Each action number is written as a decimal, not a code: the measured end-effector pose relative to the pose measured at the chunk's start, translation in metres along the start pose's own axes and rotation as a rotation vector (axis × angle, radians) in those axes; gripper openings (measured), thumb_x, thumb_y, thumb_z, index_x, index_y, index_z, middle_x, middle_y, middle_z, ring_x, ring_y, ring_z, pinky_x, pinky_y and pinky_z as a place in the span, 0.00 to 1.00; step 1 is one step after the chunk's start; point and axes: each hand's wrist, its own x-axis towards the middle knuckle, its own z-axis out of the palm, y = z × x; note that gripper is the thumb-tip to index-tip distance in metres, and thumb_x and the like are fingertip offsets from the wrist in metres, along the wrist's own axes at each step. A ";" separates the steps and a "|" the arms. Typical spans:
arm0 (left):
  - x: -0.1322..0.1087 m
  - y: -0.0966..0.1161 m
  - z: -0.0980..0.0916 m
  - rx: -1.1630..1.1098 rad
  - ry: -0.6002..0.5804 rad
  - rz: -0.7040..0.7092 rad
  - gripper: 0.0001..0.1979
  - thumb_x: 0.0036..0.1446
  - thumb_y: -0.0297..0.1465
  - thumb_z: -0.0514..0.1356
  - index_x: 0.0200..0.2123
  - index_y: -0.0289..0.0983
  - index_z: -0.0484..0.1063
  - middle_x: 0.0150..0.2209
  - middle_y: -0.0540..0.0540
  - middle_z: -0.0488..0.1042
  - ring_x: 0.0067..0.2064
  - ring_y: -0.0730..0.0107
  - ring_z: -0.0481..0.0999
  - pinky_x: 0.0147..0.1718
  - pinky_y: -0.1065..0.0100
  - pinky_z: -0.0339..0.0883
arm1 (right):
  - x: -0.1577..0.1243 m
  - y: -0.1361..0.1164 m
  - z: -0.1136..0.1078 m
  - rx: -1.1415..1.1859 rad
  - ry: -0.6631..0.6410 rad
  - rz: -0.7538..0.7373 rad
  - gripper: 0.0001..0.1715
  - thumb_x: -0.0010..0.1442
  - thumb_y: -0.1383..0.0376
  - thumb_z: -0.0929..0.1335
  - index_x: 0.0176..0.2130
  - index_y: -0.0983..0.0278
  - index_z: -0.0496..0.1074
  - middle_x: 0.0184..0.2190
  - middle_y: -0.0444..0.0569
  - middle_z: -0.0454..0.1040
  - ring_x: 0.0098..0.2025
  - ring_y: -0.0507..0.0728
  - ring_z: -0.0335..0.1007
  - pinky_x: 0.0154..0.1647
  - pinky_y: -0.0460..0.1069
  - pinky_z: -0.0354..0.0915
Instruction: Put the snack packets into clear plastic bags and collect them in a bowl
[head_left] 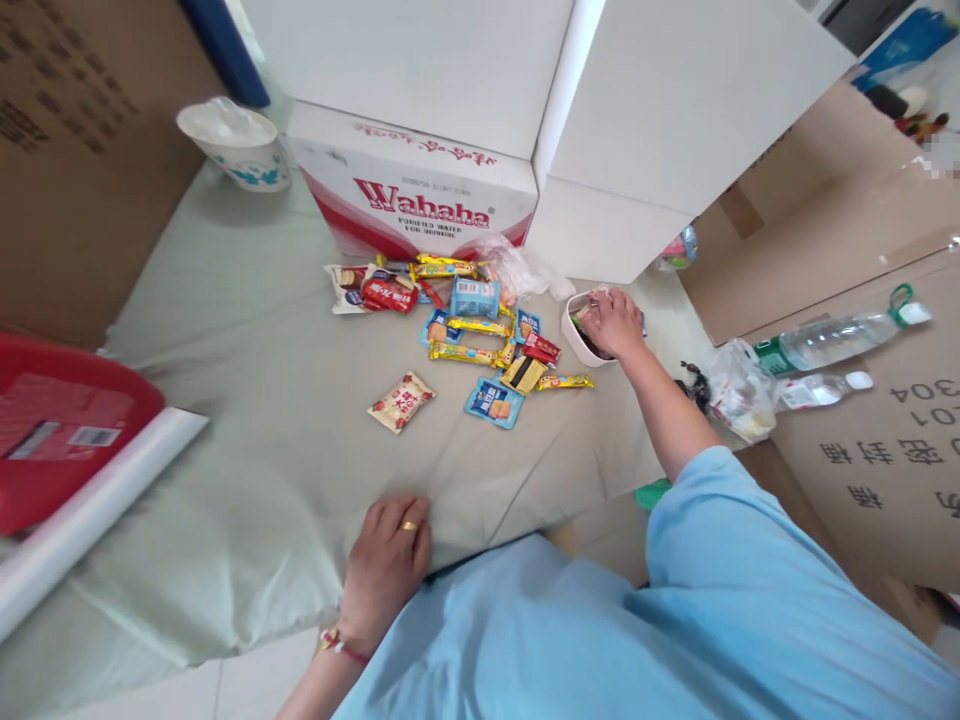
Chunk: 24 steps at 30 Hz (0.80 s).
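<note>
My right hand (616, 322) reaches over a small white container (592, 347), its fingertips inside and hidden among the packets there. Whether those fingers hold anything is not visible. My left hand (391, 545), with a ring on one finger, lies at the near edge of the cloth-covered table (262, 400), fingers resting on the cloth with nothing in them. Wrapped snacks lie in a loose pile to the left of the container: several yellow sticks (469, 353), blue packets (493, 402), a red packet (390, 292) and a gold one (523, 374). A cream-and-red packet (401, 402) lies apart.
Behind the snacks stand a Wahaha water carton (420, 205) and tall white boxes (622, 110). A crumpled clear bag (517, 268) touches the pile. A paper cup (240, 150) is at back left, a red container (67, 430) at left. Bottles (840, 342) lie at right.
</note>
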 end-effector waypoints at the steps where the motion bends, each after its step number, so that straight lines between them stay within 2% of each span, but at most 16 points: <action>1: 0.000 0.000 0.000 -0.001 0.003 0.002 0.09 0.67 0.22 0.57 0.46 0.35 0.74 0.41 0.42 0.76 0.44 0.57 0.74 0.46 0.60 0.73 | -0.003 -0.002 -0.001 -0.006 0.003 0.005 0.36 0.70 0.44 0.62 0.67 0.60 0.69 0.70 0.62 0.63 0.71 0.72 0.54 0.70 0.70 0.53; 5: 0.002 0.001 -0.002 -0.003 0.012 0.009 0.08 0.67 0.21 0.57 0.45 0.34 0.75 0.41 0.41 0.76 0.44 0.57 0.74 0.46 0.60 0.73 | -0.010 -0.014 -0.015 -0.063 0.005 -0.024 0.35 0.72 0.45 0.59 0.67 0.60 0.68 0.72 0.63 0.60 0.72 0.74 0.50 0.67 0.76 0.49; 8: 0.002 0.001 -0.001 0.002 0.002 0.011 0.08 0.67 0.21 0.57 0.46 0.34 0.75 0.41 0.41 0.76 0.44 0.57 0.73 0.46 0.60 0.73 | -0.027 -0.033 -0.021 -0.147 0.103 -0.093 0.33 0.73 0.47 0.60 0.63 0.64 0.72 0.68 0.66 0.65 0.69 0.74 0.52 0.66 0.72 0.50; 11: 0.001 0.000 -0.001 0.012 -0.002 0.009 0.09 0.67 0.21 0.57 0.46 0.34 0.75 0.40 0.41 0.76 0.43 0.57 0.73 0.46 0.60 0.73 | -0.045 -0.051 -0.013 -0.196 0.072 -0.125 0.26 0.72 0.54 0.62 0.54 0.68 0.79 0.60 0.68 0.72 0.64 0.75 0.57 0.62 0.68 0.54; 14: 0.000 0.000 0.000 0.024 -0.001 0.006 0.09 0.67 0.21 0.57 0.46 0.34 0.75 0.41 0.40 0.76 0.44 0.56 0.73 0.45 0.59 0.73 | -0.055 -0.053 0.002 -0.222 0.002 -0.085 0.22 0.71 0.64 0.61 0.52 0.69 0.81 0.61 0.67 0.73 0.64 0.74 0.57 0.60 0.67 0.54; 18: 0.000 -0.001 0.001 0.032 0.001 0.008 0.09 0.67 0.22 0.57 0.46 0.36 0.74 0.40 0.41 0.76 0.44 0.57 0.74 0.45 0.59 0.73 | -0.059 -0.025 0.012 -0.209 -0.026 0.045 0.26 0.71 0.69 0.58 0.56 0.70 0.79 0.61 0.67 0.74 0.63 0.71 0.58 0.61 0.64 0.53; 24: 0.000 -0.002 0.001 0.041 0.013 0.023 0.09 0.67 0.23 0.57 0.47 0.36 0.74 0.40 0.41 0.77 0.43 0.57 0.74 0.45 0.59 0.73 | -0.071 0.053 0.009 -0.217 -0.084 0.235 0.24 0.71 0.63 0.59 0.49 0.69 0.81 0.50 0.68 0.78 0.61 0.73 0.60 0.53 0.61 0.61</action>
